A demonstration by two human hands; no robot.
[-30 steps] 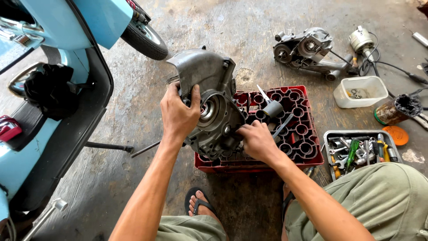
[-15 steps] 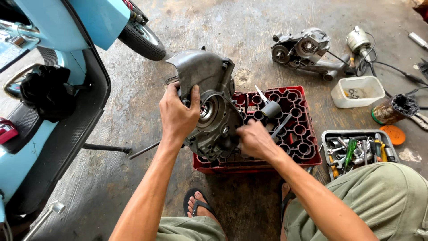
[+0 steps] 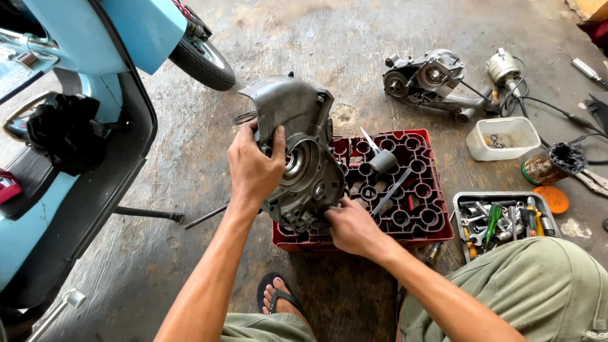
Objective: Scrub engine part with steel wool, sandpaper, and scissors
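Engine casing (image 3: pixel 297 152) propped upright on red crate (image 3: pixel 418 190), gripped at its upper left rim by left hand (image 3: pixel 253 168). Right hand (image 3: pixel 351 228) closed at casing's lower edge, fingertips hidden underneath. Blue scooter (image 3: pixel 76 76) cut off at left; tool tray (image 3: pixel 503 221) partly hidden by knee.

Concrete floor (image 3: pixel 354 38) under red crate (image 3: pixel 418 221)

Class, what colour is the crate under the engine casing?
Red crate, clearest in the head view.
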